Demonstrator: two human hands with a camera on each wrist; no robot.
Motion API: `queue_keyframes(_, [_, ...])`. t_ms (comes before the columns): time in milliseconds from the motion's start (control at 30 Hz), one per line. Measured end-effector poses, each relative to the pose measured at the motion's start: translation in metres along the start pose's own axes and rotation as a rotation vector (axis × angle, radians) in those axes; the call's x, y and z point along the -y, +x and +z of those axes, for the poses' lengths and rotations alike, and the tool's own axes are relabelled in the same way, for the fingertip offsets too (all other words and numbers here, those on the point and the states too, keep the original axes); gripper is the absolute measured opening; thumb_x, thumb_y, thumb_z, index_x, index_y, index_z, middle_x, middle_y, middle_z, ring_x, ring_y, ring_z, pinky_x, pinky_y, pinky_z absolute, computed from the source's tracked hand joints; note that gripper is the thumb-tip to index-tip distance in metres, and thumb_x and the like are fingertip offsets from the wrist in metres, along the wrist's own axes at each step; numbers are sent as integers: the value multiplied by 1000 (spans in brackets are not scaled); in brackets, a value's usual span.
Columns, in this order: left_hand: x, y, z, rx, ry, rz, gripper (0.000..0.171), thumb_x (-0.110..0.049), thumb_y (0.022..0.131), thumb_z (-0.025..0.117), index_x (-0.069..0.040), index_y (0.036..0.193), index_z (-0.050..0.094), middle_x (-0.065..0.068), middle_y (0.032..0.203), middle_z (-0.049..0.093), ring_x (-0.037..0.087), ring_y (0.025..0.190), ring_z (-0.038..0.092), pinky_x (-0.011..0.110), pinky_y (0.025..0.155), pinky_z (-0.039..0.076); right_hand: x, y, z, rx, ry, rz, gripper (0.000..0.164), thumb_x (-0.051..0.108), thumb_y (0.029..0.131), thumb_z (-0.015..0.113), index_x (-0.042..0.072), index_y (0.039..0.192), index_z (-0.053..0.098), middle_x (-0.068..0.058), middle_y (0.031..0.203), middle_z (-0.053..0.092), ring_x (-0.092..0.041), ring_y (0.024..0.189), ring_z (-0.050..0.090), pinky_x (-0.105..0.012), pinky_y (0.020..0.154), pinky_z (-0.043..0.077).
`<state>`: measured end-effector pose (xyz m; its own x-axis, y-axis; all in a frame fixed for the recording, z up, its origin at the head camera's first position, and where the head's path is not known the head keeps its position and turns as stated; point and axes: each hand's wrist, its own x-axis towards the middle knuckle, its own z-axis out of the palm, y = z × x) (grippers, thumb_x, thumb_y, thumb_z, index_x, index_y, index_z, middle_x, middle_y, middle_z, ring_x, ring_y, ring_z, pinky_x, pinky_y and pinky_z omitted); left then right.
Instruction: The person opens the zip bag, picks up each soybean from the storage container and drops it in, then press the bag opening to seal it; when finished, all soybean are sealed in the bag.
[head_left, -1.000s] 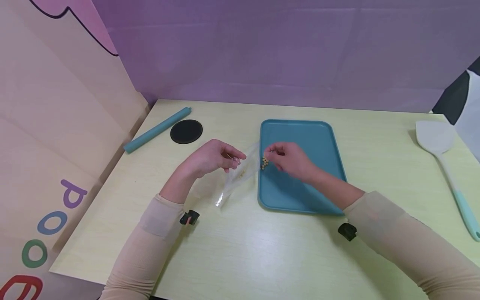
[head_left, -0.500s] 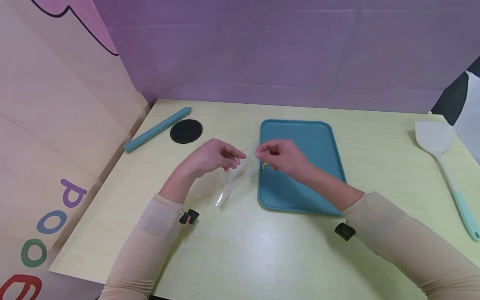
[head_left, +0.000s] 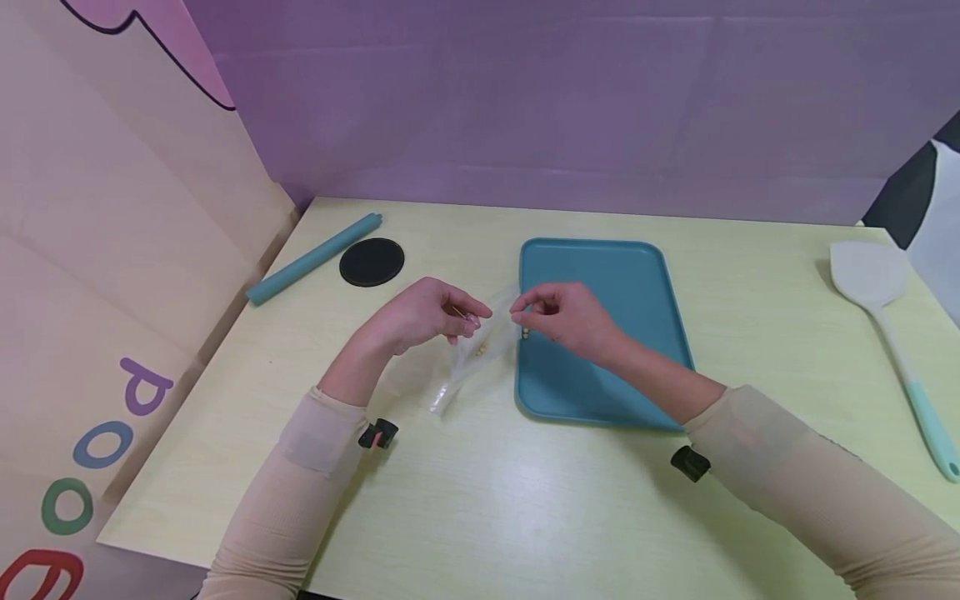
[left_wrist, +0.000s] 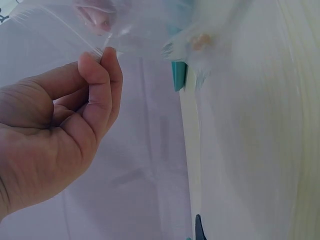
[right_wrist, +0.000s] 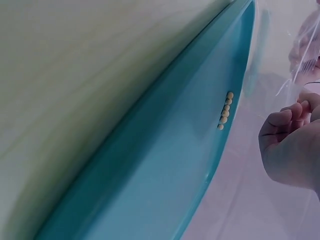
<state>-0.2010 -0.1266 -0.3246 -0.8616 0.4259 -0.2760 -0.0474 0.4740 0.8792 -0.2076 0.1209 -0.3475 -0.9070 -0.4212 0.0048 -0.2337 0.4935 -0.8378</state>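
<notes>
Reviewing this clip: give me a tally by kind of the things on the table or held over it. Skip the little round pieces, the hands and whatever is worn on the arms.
Clear plastic bag: 1
Blue tray: 1
Spatula: 1
Blue rod: 1
Black disc: 1
Total: 5

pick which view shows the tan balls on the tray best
Right wrist: the tan balls lie unobstructed, in a row. Head shows a few, tiny, beside the right hand; left wrist shows none on the tray.
</notes>
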Motion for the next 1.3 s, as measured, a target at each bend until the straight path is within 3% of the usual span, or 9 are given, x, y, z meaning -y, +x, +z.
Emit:
queue_keyframes(333, [-1, -1, 0, -1, 5, 7, 30, -3, 95, 68, -1, 125, 71, 20, 114, 68, 23, 83, 62, 50, 91, 52, -8, 3, -4, -91, 46, -33, 23, 23, 100, 67, 5, 113, 71, -9, 65, 50, -23, 60, 47, -34, 57, 42])
queue_keyframes(533, [-2, 0, 0, -3, -6, 3, 30, -2, 95, 68, -1, 125, 71, 22, 115, 68, 23, 84, 62, 51, 92, 52, -21, 7, -8, -22, -89, 45, 19, 19, 100, 67, 5, 109, 73, -8, 67, 56, -21, 60, 51, -33, 58, 43])
queue_keyframes(667, [-2, 0, 0, -2, -6, -4, 30, -2, 95, 68, -1, 125, 70, 21, 114, 68, 24, 84, 62, 50, 92, 52, -32, 8, -7, 27, -183, 40, 13, 16, 97, 69, 7, 105, 74, -9, 75, 63, -20, 60, 54, -31, 58, 45])
queue_keyframes(1033, [-3, -1, 1, 8, -19, -4, 30, -2, 95, 68, 0, 125, 70, 22, 116, 67, 39, 101, 61, 52, 93, 51, -43, 11, -1, 50, -246, -59, 5, 9, 91, 74, 7, 96, 74, -2, 80, 68, -20, 73, 57, -33, 66, 45])
queue_keyframes(1300, [-3, -1, 1, 10, -6, 0, 30, -2, 95, 68, 0, 125, 70, 19, 115, 68, 34, 98, 62, 50, 92, 52, -43, 10, 5, 62, -270, -71, 4, 10, 92, 75, 9, 95, 74, 0, 77, 65, -18, 71, 55, -33, 67, 44])
